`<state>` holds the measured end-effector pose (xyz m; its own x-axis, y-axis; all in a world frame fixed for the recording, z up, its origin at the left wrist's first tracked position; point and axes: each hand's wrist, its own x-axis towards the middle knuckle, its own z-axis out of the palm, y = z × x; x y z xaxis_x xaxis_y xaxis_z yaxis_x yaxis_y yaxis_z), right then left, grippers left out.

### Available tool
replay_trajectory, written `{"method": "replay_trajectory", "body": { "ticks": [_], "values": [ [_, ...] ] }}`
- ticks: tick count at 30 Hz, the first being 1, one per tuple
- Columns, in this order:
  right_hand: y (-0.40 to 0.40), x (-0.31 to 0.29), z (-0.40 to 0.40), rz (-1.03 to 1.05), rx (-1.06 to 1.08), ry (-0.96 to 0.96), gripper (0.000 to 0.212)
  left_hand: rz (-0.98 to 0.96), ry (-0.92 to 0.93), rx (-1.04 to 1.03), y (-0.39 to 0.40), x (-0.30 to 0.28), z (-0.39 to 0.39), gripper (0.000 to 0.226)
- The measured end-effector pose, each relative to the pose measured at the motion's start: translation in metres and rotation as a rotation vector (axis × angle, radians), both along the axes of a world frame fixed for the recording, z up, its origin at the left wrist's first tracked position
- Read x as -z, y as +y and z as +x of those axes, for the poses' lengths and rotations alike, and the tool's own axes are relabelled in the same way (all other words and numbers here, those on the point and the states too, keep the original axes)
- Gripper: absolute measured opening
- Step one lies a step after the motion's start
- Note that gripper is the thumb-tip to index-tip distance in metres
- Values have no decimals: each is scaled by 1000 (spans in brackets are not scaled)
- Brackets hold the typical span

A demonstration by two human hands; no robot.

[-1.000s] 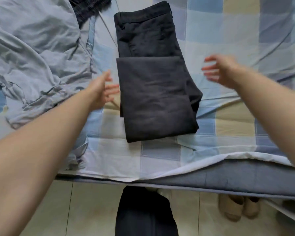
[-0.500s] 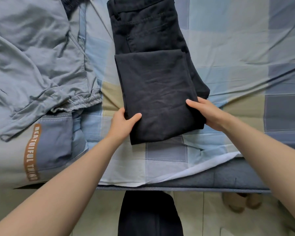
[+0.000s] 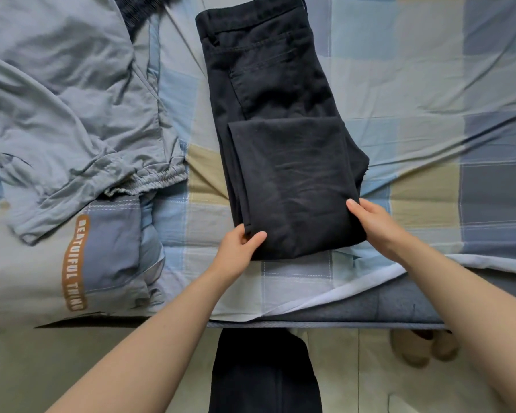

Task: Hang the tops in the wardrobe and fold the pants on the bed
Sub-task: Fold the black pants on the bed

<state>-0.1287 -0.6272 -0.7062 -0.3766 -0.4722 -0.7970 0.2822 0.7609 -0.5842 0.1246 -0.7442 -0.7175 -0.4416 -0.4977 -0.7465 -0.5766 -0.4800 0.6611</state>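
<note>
Black pants (image 3: 283, 150) lie on the checked bed sheet (image 3: 429, 84), waistband at the far end and the legs folded up over the seat. My left hand (image 3: 239, 248) grips the near left corner of the folded part, thumb on top and fingers under the cloth. My right hand (image 3: 376, 225) holds the near right corner, thumb on top and fingers tucked beneath the edge.
A crumpled grey-blue garment (image 3: 63, 114) with orange lettering lies on the left of the bed. Something dark (image 3: 143, 7) sits at the far left top. The bed edge (image 3: 340, 320) runs in front of me; slippers (image 3: 423, 347) stand on the tiled floor beneath.
A second ago both hands hovered open beside the pants. They came down to the near corners and now hold them; between the last two frames they hardly moved.
</note>
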Motion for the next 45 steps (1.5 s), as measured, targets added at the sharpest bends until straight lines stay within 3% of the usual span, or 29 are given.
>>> {"method": "replay_trajectory", "body": {
  "ticks": [3, 6, 10, 12, 14, 17, 19, 21, 23, 27, 30, 32, 34, 36, 39, 45],
  "values": [
    [8, 3, -2, 105, -73, 62, 33, 116, -14, -16, 6, 3, 10, 18],
    [34, 16, 5, 250, -167, 139, 61, 307, -80, -43, 22, 8, 31, 10],
    [92, 30, 36, 371, -235, 10, 92, 455, -229, -74, 62, 12, 71, 17],
    [107, 25, 51, 393, -245, -11, 74, 455, -253, -51, 80, 10, 83, 29],
    [106, 20, 57, 394, -299, 71, 54, 336, -294, -68, 88, 3, 80, 37],
    [85, 8, 45, 418, -618, 290, 42, -160, -479, -164, 68, -13, 60, 50],
    [71, -1, 26, 437, -821, 485, 40, -474, -465, -131, 42, -29, 37, 58],
    [55, -3, 2, 408, -828, 648, 35, -653, -373, -7, 18, -43, 5, 56],
    [38, -1, -22, 368, -694, 670, 27, -744, -273, 153, 0, -48, -35, 52],
    [15, 13, -50, 348, -569, 512, 18, -657, -174, 549, -10, -35, -114, 59],
    [11, 19, -56, 314, -486, 246, 17, -597, -290, 810, 1, -18, -155, 73],
    [10, 23, -57, 322, -499, 206, 14, -573, -392, 960, 3, -13, -171, 81],
    [8, 26, -60, 313, -502, 192, 18, -538, -381, 997, -1, -19, -175, 66],
    [5, 23, -61, 303, -484, 152, 17, -483, -284, 999, -7, -33, -168, 33],
    [-2, 15, -62, 274, -508, 144, 22, -446, -135, 1050, -8, -63, -137, 25],
    [-28, -5, -16, 194, -1088, 503, 29, -510, 4, 871, 11, -113, -59, 21]
  ]
}}
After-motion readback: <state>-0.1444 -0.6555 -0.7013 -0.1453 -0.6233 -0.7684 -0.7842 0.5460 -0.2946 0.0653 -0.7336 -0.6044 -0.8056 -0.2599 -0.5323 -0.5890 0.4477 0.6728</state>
